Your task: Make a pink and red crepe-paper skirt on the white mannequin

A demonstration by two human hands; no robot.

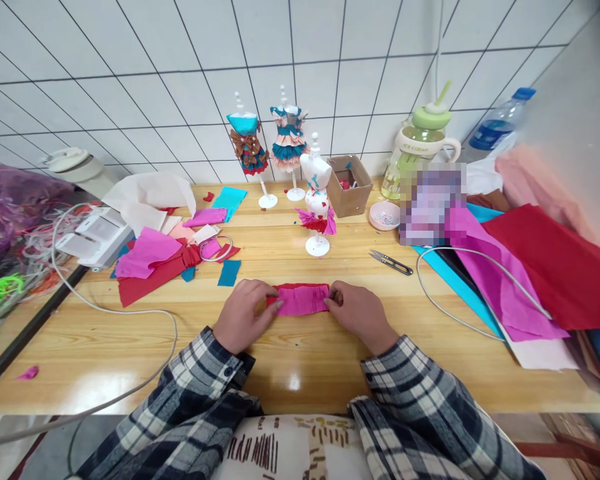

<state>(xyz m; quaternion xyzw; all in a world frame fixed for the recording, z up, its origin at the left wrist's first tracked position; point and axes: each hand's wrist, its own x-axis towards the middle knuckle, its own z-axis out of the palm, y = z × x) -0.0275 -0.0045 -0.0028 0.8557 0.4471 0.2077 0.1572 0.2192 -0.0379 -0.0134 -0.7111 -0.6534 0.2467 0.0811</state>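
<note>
Between my two hands a magenta strip of crepe paper lies over a red strip, whose edge shows along the top and at the left end. My left hand pinches the left end between thumb and fingers. At the right end, the thumb and fingers of my right hand pinch the layers in the same way. Beyond them stands a small white dress form with a red and magenta skirt. Thread snips lie past my right hand.
Two dressed mini forms stand behind, beside a cardboard box and a pink bowl. Coloured paper scraps lie left; red sheets and a looped white cable lie right. A green-lidded bottle stands near the wall.
</note>
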